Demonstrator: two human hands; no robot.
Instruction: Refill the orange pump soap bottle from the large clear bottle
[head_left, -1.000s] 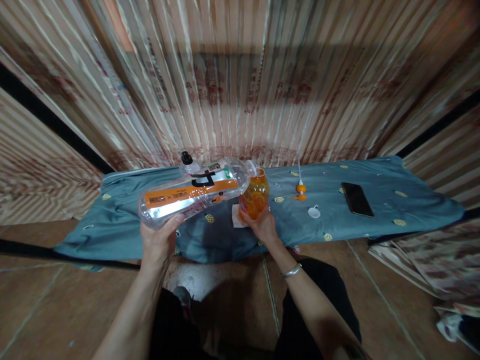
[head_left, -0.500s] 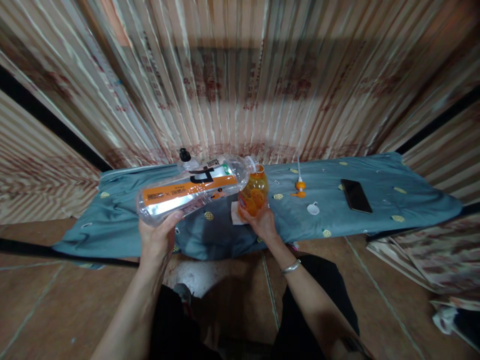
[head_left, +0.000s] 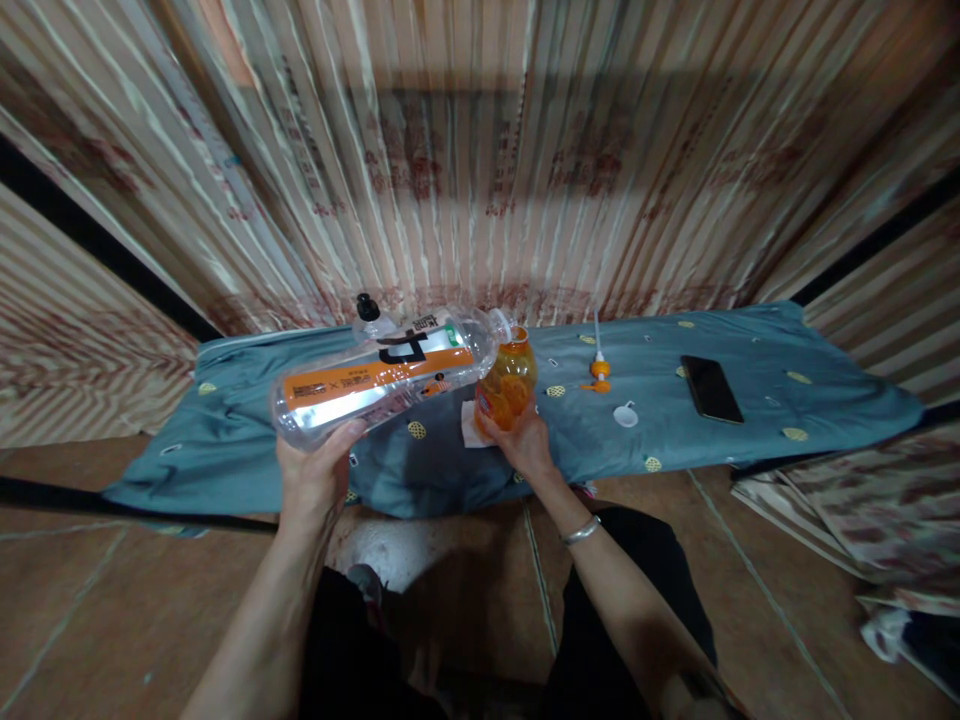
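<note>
A large clear plastic bottle (head_left: 375,375) with an orange and silver label lies tilted in the air, its neck pointing right and slightly up in view. My left hand (head_left: 319,465) is closed around its lower end. The bottle's mouth meets the open top of a smaller orange see-through bottle (head_left: 510,378). My right hand (head_left: 521,440) grips that orange bottle low on its body. Whether liquid is flowing between the two mouths I cannot make out. An orange pump head (head_left: 600,375) with a pale tube lies right of the orange bottle.
A blue-green cloth with yellow prints (head_left: 757,335) covers the long surface. On it are a dark phone (head_left: 711,390) and a white paper piece (head_left: 472,430). A black-capped clear bottle (head_left: 367,310) stands behind the large one. Striped curtains (head_left: 465,150) hang at the back.
Almost nothing differs. The large bottle's base has shifted very slightly left in view; both hands keep their holds.
</note>
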